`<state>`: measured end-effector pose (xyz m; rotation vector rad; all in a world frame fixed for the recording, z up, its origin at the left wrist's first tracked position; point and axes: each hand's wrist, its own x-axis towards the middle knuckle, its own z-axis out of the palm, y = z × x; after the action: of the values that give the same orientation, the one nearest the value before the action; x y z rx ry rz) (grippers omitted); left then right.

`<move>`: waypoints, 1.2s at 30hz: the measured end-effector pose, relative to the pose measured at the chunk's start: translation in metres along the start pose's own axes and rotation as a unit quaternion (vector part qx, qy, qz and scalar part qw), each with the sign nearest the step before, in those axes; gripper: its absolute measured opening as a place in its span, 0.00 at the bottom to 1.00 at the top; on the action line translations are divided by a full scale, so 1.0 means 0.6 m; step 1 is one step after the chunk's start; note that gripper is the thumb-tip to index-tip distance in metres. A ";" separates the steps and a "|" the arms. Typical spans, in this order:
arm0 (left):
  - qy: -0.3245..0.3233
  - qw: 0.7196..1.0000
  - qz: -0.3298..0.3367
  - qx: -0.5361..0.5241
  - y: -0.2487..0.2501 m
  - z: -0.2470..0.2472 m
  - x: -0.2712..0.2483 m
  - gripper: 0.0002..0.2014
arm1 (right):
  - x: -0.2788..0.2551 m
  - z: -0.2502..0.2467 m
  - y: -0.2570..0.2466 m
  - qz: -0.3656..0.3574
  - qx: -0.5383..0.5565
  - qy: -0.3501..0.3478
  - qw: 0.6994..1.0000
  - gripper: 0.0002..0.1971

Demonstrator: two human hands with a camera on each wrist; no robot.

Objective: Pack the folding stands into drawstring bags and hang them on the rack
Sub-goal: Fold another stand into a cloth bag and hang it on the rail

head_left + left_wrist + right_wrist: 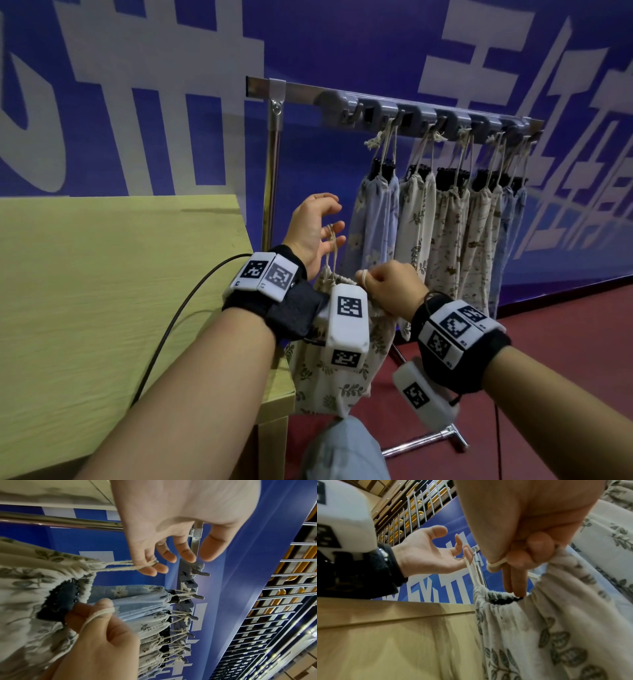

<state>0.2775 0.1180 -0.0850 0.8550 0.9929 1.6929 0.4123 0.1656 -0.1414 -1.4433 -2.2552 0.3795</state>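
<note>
A white leaf-print drawstring bag (329, 383) hangs between my hands by the table's right corner. A black folding stand (60, 601) shows in its gathered mouth. My left hand (335, 214) is raised, fingers loosely spread. One drawstring loop (120, 566) is hooked round its last two fingers. My right hand (383, 281) grips the other cord, looped over its forefinger, and pinches the bag's rim. The rack's hook bar (428, 109) stands behind and above. Its leftmost hook (349, 114) carries nothing.
Several filled floral bags (445, 222) hang side by side from the other hooks. The rack's chrome post (272, 164) rises just behind my left hand, and its foot (424, 442) lies on the red floor. A pale wooden table (102, 274) fills the left.
</note>
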 end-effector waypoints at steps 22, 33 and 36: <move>0.099 0.965 0.149 0.195 0.022 -0.030 0.031 0.14 | -0.009 -0.056 -0.060 0.004 0.503 0.089 0.860 0.20; -0.038 0.995 -0.003 0.092 0.016 -0.019 0.020 0.10 | -0.005 -0.092 -0.017 0.085 0.523 0.158 0.833 0.18; -0.125 0.992 0.001 0.021 0.021 -0.011 0.009 0.15 | -0.008 -0.110 -0.006 0.101 0.547 0.150 0.817 0.15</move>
<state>0.2654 0.1193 -0.0758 1.0659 0.8593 1.5266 0.4436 0.1594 -0.0836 -0.9619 -1.1859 1.1769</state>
